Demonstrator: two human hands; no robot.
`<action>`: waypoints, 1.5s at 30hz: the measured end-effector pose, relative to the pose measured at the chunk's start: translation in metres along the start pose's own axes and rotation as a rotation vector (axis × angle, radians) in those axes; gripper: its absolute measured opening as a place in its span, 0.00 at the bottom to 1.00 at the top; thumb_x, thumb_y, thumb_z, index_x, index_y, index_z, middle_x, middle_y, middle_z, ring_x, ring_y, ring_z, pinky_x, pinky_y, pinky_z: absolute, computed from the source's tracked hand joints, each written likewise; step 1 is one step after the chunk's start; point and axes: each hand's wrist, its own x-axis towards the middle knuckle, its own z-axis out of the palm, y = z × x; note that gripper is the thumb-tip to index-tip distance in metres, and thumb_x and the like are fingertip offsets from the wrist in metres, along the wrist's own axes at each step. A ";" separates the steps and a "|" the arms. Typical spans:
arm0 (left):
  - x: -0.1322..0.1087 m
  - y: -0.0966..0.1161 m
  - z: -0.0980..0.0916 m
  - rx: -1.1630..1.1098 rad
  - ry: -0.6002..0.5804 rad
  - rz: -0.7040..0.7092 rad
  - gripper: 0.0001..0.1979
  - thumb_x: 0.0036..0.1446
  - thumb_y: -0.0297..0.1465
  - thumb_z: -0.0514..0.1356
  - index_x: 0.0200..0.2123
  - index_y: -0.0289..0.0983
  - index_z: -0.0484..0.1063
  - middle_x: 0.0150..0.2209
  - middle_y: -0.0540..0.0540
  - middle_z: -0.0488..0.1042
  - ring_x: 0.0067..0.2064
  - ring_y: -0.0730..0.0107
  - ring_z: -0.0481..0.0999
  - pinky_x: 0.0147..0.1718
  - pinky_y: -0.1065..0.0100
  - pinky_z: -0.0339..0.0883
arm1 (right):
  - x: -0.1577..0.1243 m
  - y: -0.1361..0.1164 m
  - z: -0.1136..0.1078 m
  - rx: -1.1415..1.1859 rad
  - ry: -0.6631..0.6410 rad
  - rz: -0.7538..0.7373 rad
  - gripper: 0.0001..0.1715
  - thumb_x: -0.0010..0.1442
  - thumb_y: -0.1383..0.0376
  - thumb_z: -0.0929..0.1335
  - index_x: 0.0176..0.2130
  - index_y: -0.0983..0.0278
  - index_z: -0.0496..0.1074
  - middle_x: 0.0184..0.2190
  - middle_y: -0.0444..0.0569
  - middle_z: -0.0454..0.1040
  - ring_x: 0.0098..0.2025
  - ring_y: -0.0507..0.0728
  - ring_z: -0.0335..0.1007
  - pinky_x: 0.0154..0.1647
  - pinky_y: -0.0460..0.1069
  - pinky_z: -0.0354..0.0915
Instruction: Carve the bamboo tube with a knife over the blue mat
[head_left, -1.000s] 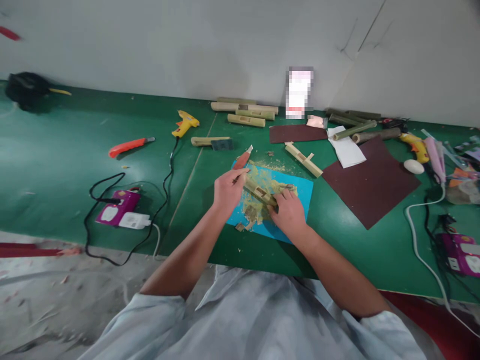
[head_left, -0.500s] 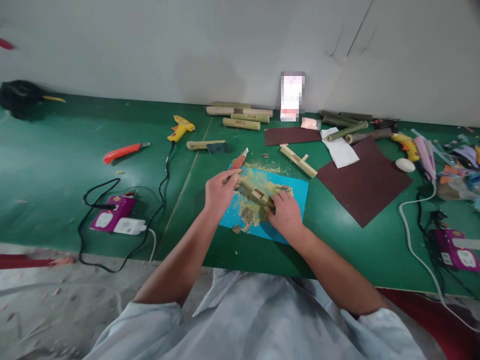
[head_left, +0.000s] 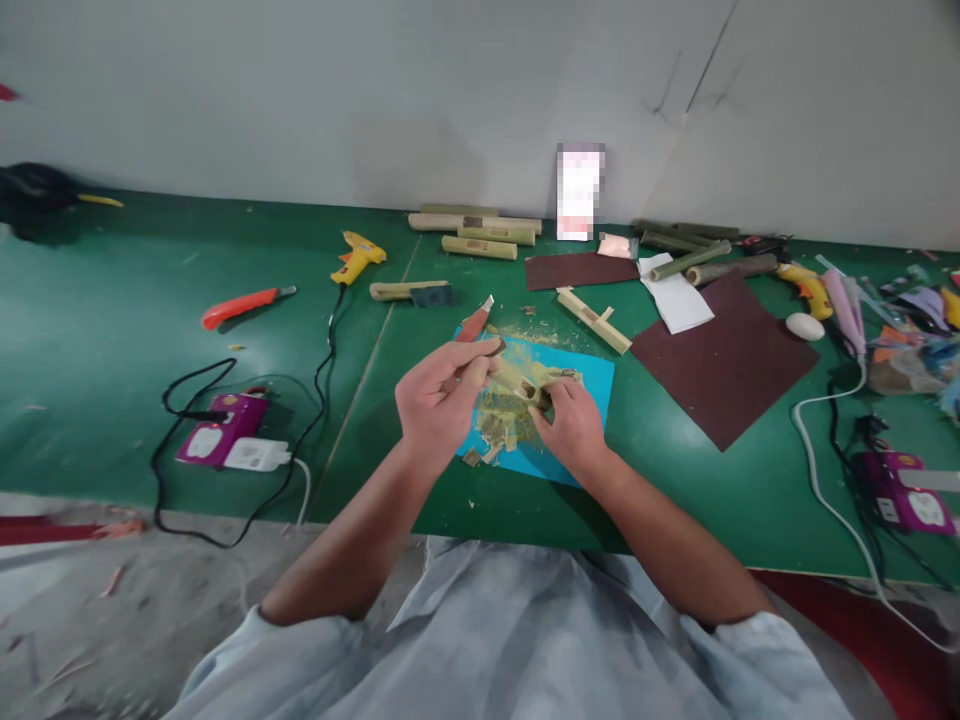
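A short bamboo tube (head_left: 511,379) with a cut-out slot is held over a blue sheet (head_left: 598,400). My right hand (head_left: 574,425) grips its lower right end. At the tube's upper left end is my left hand (head_left: 439,395), fingers closed in a pinch around a small dark brown piece (head_left: 492,348) that looks like folded sandpaper. Whether the left fingers also grip the tube is hard to tell. Sawdust and bamboo chips (head_left: 501,425) cover much of the sheet. Just beyond my left hand lies a red-handled knife (head_left: 476,320).
Behind the sheet lie a notched bamboo piece (head_left: 596,320), brown sheets (head_left: 724,365) and several bamboo tubes (head_left: 491,248). Leftward are a yellow glue gun (head_left: 358,258), an orange-handled cutter (head_left: 240,308) and a purple power strip (head_left: 225,425) with cords. A phone (head_left: 580,195) leans on the wall.
My left hand has lifted and turned, bringing the dark brown piece up beside the tube's end. The tube has rotated and tilted in my right hand, so its open end shows.
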 end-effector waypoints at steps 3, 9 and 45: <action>0.002 -0.002 -0.004 0.009 0.044 0.077 0.10 0.67 0.31 0.62 0.48 0.44 0.82 0.37 0.48 0.82 0.34 0.73 0.81 0.32 0.71 0.76 | 0.000 0.002 0.000 0.096 0.034 0.007 0.09 0.62 0.63 0.68 0.44 0.60 0.71 0.44 0.57 0.76 0.48 0.65 0.71 0.50 0.60 0.68; 0.002 -0.013 -0.011 0.056 0.051 0.048 0.09 0.67 0.32 0.62 0.47 0.43 0.82 0.36 0.48 0.82 0.34 0.73 0.81 0.32 0.71 0.76 | 0.001 0.004 0.001 0.152 0.082 0.026 0.10 0.61 0.64 0.69 0.44 0.59 0.70 0.44 0.55 0.77 0.48 0.64 0.71 0.50 0.59 0.68; -0.003 -0.037 -0.009 0.136 -0.042 -0.093 0.10 0.65 0.33 0.62 0.46 0.42 0.83 0.37 0.46 0.83 0.37 0.69 0.83 0.38 0.69 0.78 | 0.006 0.009 -0.005 -0.037 -0.016 0.012 0.06 0.60 0.68 0.67 0.39 0.58 0.68 0.38 0.52 0.76 0.44 0.63 0.68 0.46 0.56 0.61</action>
